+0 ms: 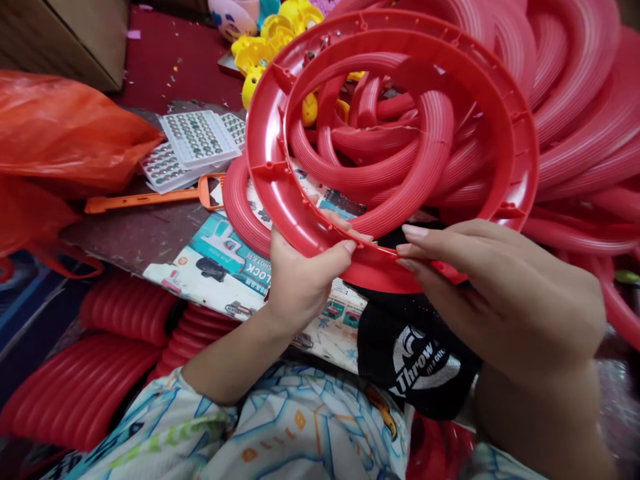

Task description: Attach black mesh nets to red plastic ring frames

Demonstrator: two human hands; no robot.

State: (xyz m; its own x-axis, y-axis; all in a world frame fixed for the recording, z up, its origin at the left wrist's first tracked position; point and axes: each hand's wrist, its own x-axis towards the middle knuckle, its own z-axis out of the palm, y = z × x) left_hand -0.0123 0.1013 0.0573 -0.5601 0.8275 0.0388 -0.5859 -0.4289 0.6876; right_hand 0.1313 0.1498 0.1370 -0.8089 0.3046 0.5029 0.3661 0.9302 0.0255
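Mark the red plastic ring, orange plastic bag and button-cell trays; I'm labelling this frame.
red plastic ring (525,153): head view, right rim.
orange plastic bag (65,127): head view, upper fold.
button-cell trays (197,137): head view, top tray's middle.

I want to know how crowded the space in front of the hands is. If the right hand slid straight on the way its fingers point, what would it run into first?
The right hand points left along the lower rim of the red ring it pinches. First in that line is the thumb of the left hand, which grips the same rim; depth looks similar, so contact seems likely.

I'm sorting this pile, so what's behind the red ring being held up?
Through the red ring, held by the left hand and right hand, show a pile of red curved pieces and yellow toys. Its rim covers whatever lies directly behind it.
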